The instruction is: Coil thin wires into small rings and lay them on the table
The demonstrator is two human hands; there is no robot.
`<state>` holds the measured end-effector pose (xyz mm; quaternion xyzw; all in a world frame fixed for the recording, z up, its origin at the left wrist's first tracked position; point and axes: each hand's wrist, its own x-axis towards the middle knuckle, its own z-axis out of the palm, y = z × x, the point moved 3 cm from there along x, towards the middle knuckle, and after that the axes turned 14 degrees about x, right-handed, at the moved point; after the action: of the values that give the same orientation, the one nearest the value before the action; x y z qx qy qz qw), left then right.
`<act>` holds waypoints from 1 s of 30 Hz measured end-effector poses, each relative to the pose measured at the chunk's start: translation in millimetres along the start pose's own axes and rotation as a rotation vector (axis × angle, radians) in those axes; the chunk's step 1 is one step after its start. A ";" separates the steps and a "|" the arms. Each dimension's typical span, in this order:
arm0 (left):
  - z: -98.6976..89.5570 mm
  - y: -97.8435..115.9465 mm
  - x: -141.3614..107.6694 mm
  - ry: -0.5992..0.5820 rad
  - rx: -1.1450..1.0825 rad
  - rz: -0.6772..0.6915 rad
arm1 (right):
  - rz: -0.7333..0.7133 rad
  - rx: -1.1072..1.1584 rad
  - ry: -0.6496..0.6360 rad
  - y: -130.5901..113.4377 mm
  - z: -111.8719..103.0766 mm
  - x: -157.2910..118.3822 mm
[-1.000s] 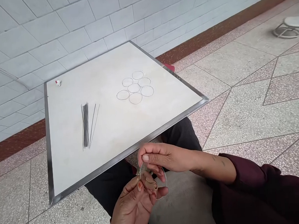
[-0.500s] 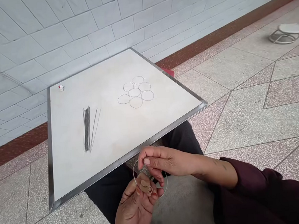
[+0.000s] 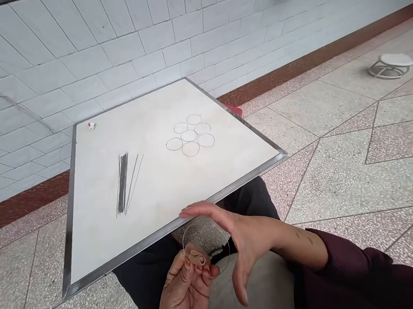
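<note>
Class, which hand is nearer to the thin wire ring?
Left. The left hand holds the thin wire ring in its fingers. The right hand is open beside the ring, not gripping it.

This looks like a tiled corridor or veranda in a public building: pale grey glazed wall tiles (image 3: 116, 48) above a reddish-brown skirting band (image 3: 312, 57), a speckled pink-and-grey terrazzo floor (image 3: 334, 184), and a low round white-topped metal stool (image 3: 392, 65).
</note>
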<state>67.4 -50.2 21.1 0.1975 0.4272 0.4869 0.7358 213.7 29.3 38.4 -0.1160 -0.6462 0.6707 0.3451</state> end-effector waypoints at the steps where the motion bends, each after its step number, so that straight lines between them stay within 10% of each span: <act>1: 0.5 -0.6 0.2 -0.004 -0.010 0.001 | -0.053 -0.026 -0.043 0.0 0.4 1.6; 30: -5.1 -12.7 -3.0 0.059 -0.058 -0.048 | -0.116 -0.094 -0.084 14.3 -2.5 0.6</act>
<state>69.7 -59.2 10.7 0.1514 0.4391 0.4870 0.7396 210.3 32.6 24.7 -0.0661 -0.6964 0.6228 0.3503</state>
